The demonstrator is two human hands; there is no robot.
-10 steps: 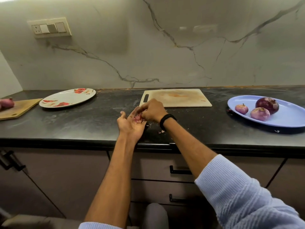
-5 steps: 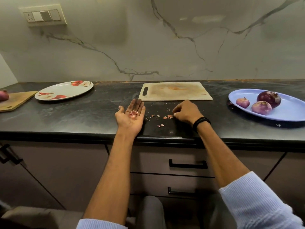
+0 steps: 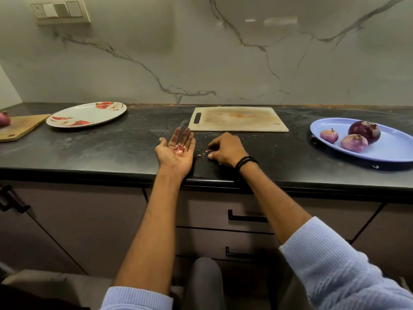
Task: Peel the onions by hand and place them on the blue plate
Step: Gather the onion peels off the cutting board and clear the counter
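Three peeled onions [image 3: 355, 143] already lie on the blue plate [image 3: 393, 151], glossy and round, one large and dark purple, two small and pale. One reddish onion [image 3: 4, 119] waits far left on the wooden board [image 3: 22, 127], apparently unpeeled, so we judge the job mostly done. Our left hand [image 3: 176, 153] lies palm up, fingers straight and together, cradling papery pink skin flakes [image 3: 178, 149]. Our right hand [image 3: 225, 151] curls its fingertips down on the loose scraps [image 3: 201, 154] on the matte black counter [image 3: 111, 148]; whether it pinches any, we cannot tell.

Flowered plate [image 3: 86, 114], pale cutting board [image 3: 238, 119], wooden board [image 3: 21, 126].
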